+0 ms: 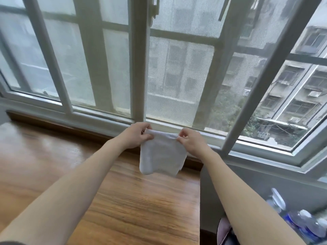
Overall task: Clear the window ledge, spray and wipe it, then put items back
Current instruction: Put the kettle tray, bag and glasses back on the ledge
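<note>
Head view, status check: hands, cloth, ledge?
Left hand and right hand each pinch a top corner of white cloth. Cloth hangs above wooden ledge. Nothing in the way.

You hold a white cloth by its top edge, your left hand pinching one corner and your right hand the other. It hangs limp and slightly rumpled above the wooden ledge, which runs bare and glossy under the window.
</note>
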The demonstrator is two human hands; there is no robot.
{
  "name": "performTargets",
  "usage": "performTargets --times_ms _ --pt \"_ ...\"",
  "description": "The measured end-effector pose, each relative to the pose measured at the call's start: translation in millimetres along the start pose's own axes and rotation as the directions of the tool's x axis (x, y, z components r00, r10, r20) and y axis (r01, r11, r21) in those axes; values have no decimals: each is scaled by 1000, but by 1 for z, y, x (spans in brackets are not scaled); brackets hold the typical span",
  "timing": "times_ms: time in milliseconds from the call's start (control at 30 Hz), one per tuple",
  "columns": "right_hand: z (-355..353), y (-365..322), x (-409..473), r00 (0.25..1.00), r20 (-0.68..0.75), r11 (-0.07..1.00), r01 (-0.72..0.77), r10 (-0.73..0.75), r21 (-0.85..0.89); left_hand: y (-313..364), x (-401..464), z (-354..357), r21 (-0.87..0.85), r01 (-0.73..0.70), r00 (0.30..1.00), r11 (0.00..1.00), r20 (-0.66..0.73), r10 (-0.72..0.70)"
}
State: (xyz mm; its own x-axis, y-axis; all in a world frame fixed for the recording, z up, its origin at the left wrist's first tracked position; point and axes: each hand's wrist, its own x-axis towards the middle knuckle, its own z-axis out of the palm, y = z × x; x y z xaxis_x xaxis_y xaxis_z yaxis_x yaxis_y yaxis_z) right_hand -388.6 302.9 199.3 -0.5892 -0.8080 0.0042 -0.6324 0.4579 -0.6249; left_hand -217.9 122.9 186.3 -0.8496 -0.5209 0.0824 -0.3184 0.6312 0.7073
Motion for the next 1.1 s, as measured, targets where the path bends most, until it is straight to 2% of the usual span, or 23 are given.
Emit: performTargets --times_ms 133,400,533,800,1100 --pt "26 -21 5 998 6 996 68 -67 -59 -16 -15 -15 30 49 998 998 -50 -48" --pt "86 -75 21 994 55 994 94 -91 -57 -71 -41 -58 69 143 986 987 -99 -136" --pt "121 -102 34 996 87 998 42 -37 -55 -110 -45 -83 56 174 982 983 -86 -168" --pt "211 -159 50 992 92 996 -79 83 -45 -207 -46 -133 48 177 983 983 36 -178" --pt "275 -186 69 959 138 967 -253 248 16 -281 -39 -155 41 211 965 977 153 -215"
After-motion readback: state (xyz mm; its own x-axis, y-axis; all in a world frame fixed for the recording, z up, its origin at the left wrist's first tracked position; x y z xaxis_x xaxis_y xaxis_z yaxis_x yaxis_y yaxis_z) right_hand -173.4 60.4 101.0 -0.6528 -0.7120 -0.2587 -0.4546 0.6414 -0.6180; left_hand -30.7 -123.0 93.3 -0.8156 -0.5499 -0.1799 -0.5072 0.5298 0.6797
